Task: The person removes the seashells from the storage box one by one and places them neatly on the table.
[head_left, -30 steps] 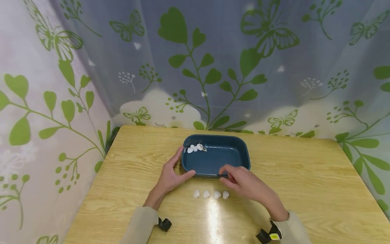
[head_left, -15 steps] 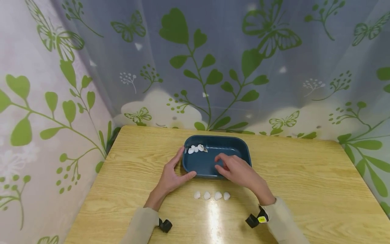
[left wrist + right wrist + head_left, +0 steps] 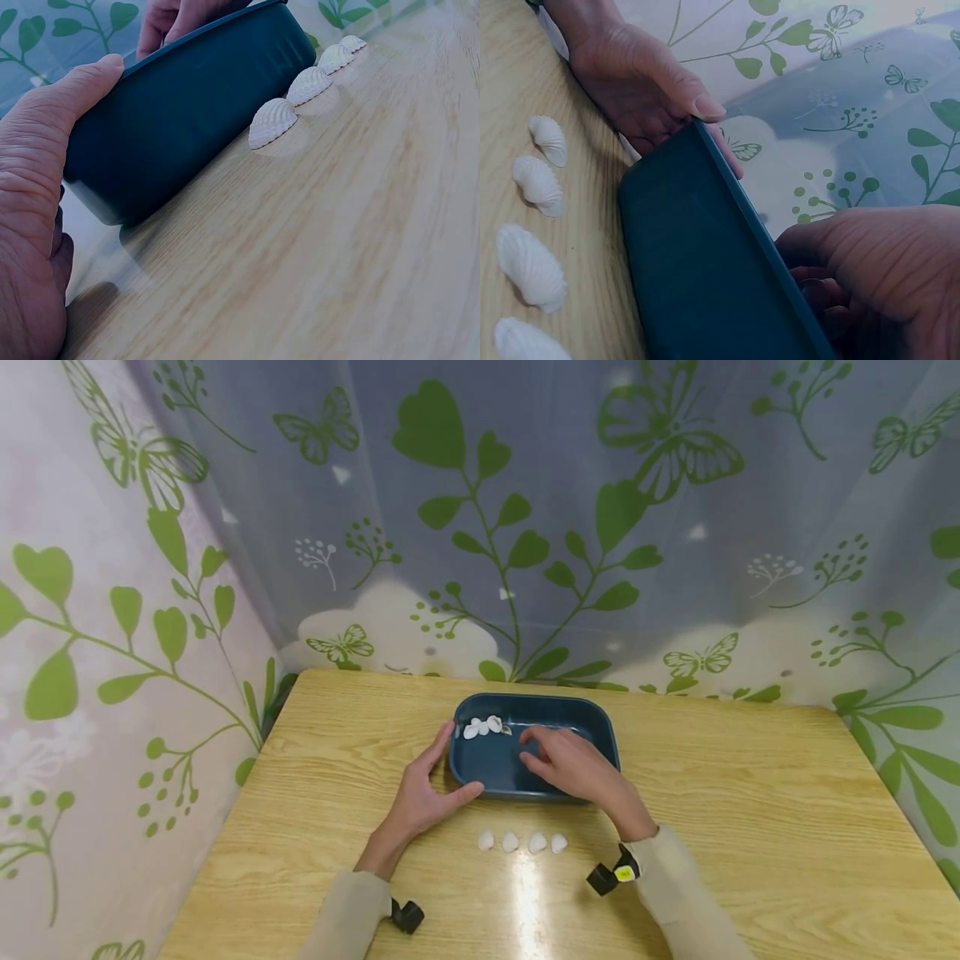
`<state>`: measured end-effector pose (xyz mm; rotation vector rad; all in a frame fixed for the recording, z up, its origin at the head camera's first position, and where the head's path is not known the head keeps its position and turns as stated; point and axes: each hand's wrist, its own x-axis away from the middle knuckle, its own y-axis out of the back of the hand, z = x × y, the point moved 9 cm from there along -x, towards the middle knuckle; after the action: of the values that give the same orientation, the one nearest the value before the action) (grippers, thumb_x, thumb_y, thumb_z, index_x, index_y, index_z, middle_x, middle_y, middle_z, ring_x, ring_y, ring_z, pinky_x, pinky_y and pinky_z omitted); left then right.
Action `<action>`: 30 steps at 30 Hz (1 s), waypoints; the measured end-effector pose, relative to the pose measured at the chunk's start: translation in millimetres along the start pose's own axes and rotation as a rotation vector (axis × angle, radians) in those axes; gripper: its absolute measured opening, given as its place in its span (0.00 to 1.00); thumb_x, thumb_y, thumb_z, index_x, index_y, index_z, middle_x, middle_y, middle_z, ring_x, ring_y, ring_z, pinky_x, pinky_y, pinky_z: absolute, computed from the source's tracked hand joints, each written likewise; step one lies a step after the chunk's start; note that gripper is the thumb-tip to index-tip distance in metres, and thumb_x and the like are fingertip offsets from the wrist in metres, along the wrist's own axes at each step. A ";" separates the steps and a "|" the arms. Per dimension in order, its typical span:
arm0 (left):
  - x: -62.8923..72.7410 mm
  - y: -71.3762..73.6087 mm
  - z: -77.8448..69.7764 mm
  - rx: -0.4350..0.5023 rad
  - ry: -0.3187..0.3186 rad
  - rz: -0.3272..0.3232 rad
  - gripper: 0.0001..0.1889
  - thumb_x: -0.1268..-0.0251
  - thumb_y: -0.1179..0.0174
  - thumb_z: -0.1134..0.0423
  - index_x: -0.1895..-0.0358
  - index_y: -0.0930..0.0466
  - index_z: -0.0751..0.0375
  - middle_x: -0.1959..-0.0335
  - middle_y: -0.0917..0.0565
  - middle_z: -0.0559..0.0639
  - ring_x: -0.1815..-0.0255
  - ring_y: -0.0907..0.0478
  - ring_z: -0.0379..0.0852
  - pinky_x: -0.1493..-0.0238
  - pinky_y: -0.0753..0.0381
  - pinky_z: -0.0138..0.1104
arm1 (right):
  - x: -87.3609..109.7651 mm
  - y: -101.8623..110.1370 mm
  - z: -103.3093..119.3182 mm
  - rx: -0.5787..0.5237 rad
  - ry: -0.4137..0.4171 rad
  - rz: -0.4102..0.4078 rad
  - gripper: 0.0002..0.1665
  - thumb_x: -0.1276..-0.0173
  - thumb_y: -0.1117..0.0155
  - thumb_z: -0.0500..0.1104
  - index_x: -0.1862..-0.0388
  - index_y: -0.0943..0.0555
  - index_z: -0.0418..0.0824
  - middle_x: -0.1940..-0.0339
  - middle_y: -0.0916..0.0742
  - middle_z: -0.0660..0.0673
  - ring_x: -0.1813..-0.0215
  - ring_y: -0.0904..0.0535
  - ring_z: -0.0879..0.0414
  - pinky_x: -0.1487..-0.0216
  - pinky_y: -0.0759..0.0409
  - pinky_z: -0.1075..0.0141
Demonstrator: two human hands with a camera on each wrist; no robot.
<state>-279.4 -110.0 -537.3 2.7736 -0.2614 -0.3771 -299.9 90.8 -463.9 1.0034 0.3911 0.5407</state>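
A dark blue rectangular plastic tub [image 3: 491,770] stands on the table. My left hand [image 3: 420,787] holds its left end, fingers along the side wall and thumb at the front rim. Several small white seashells [image 3: 482,727] lie together in the tub's back left corner. My right hand [image 3: 573,767] reaches over the front rim into the tub, its bent index finger and thumb apart with nothing visible between them. In front of the tub a row of white ribbed seashells [image 3: 537,842] lies on the table, also plain in the left wrist view [image 3: 274,122].
The wooden table [image 3: 750,802] has a light wood grain and a bright light reflection near the front. A curtain [image 3: 555,568] with green leaves and butterflies hangs behind it and along the left side. Black wrist cameras [image 3: 407,916] sit at both sleeves.
My right hand has moved from the tub's front rim inward and to the left, closer to the seashells in the tub. My left hand and the row of seashells stay in place.
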 end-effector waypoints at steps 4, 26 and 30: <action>-0.1 0.0 -0.5 0.000 0.000 0.002 0.53 0.39 0.23 0.48 0.15 0.47 0.40 0.16 0.44 0.40 0.16 0.47 0.46 0.19 0.42 0.52 | -7.5 -1.4 -3.3 -0.007 -0.008 -0.001 0.17 0.22 0.35 0.42 0.41 0.19 0.33 0.82 0.25 0.55 0.82 0.33 0.62 0.79 0.34 0.68; 1.4 1.4 -1.5 -0.006 -0.006 0.002 0.53 0.39 0.23 0.48 0.15 0.47 0.41 0.16 0.43 0.40 0.16 0.46 0.47 0.19 0.42 0.53 | -33.3 -20.0 -23.5 0.019 -0.108 0.005 0.24 0.21 0.36 0.44 0.31 0.22 0.37 0.81 0.23 0.53 0.80 0.29 0.60 0.78 0.33 0.67; 1.7 1.5 -1.2 -0.004 -0.005 0.001 0.52 0.38 0.23 0.49 0.15 0.47 0.41 0.16 0.43 0.40 0.16 0.46 0.46 0.19 0.41 0.52 | -34.5 -24.3 -26.6 0.025 -0.109 0.014 0.25 0.21 0.36 0.43 0.29 0.24 0.37 0.83 0.25 0.53 0.81 0.30 0.60 0.78 0.35 0.68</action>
<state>-277.7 -111.4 -536.1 2.7692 -0.2634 -0.3832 -336.0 78.3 -495.8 1.0553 0.2948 0.4928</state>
